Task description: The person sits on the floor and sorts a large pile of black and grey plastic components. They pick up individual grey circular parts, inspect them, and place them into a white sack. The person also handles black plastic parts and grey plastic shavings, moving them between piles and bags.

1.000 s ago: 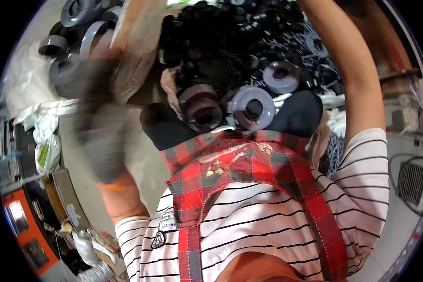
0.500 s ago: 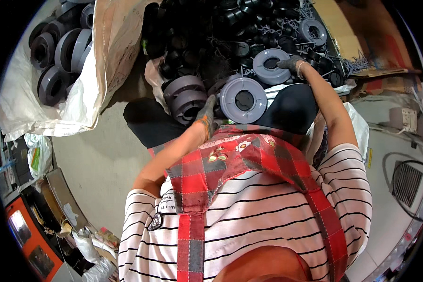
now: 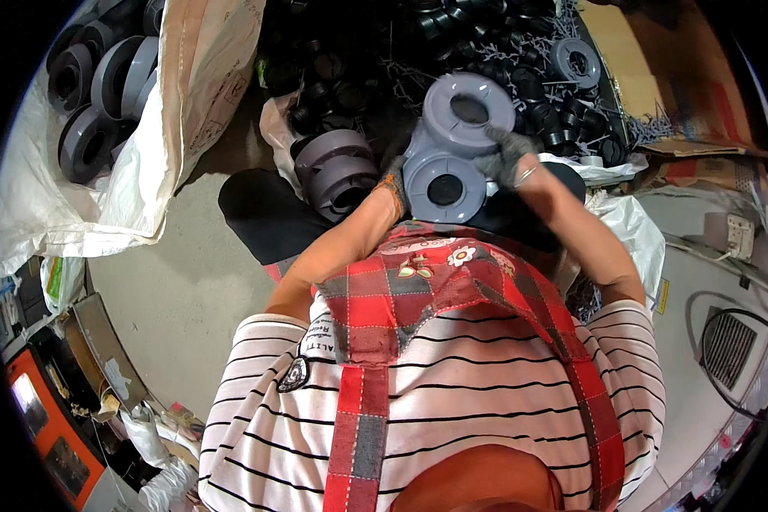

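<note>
Both hands in dark gloves, working just beyond the apron [image 3: 375, 299]. Right hand [image 3: 509, 158]: slightly blurred, grasping the upper grey ring [image 3: 439, 107] at its lower right rim, fingertips at the edge of the bore. This ring sits over the near side of the black parts heap [image 3: 328, 81]; its near rim meets or overlaps the far edge of the lower grey ring [image 3: 444, 215] in view, contact not certain. Lower ring faces up between the thighs, a dark disc showing in its centre, near edge close to the apron hem. Left hand [image 3: 393, 188]: against the left edge of the lower ring, fingers mostly hidden; cannot tell whether it grips or only rests there. Side room for this hand is narrow: the darker grey rings [image 3: 337, 154] stand just to its left, with the left knee [image 3: 260, 218] beyond them. Further left, a strip of grey floor [image 3: 175, 239] separates that knee from the edge of the white sack [image 3: 77, 224], which holds more grey rings [image 3: 90, 145]. Right forearm crosses above the right thigh; a white bag [image 3: 631, 239] lies beyond it. Far right of the heap: one small grey ring [image 3: 561, 64] near the cardboard [image 3: 627, 81], which borders the heap on that side.
</note>
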`<state>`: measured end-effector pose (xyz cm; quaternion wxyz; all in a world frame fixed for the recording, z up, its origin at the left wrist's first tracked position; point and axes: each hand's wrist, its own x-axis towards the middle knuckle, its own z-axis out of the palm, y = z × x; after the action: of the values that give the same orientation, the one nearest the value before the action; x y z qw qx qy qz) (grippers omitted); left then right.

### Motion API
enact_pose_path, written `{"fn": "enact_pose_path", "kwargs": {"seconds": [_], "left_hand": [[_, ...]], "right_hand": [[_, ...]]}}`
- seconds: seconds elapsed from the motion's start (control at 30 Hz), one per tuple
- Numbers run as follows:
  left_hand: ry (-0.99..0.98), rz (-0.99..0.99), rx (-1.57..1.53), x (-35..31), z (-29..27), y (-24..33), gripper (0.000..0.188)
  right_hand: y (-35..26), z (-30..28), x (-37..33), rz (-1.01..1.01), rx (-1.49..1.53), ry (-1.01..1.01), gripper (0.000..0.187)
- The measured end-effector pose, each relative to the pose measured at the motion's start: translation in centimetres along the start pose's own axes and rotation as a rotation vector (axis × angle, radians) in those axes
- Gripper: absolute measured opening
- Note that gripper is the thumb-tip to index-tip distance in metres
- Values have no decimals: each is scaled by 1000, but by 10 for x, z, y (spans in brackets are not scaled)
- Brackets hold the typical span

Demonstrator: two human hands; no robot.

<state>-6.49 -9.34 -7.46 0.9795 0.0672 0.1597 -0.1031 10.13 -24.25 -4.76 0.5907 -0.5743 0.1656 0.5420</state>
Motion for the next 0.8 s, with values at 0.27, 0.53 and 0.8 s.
{"fn": "enact_pose_path", "kwargs": {"seconds": [0.27, 0.53, 0.8], "left_hand": [[59, 80, -216, -3, 22, 4, 49], [175, 56, -177, 5, -11, 2, 59], [270, 152, -413, -1, 18, -12, 59]], "right_hand": [[44, 18, 2, -216, 535, 232, 49], [48, 22, -4, -312, 630, 232, 53], [27, 31, -53, -452, 831, 79, 55]]}}
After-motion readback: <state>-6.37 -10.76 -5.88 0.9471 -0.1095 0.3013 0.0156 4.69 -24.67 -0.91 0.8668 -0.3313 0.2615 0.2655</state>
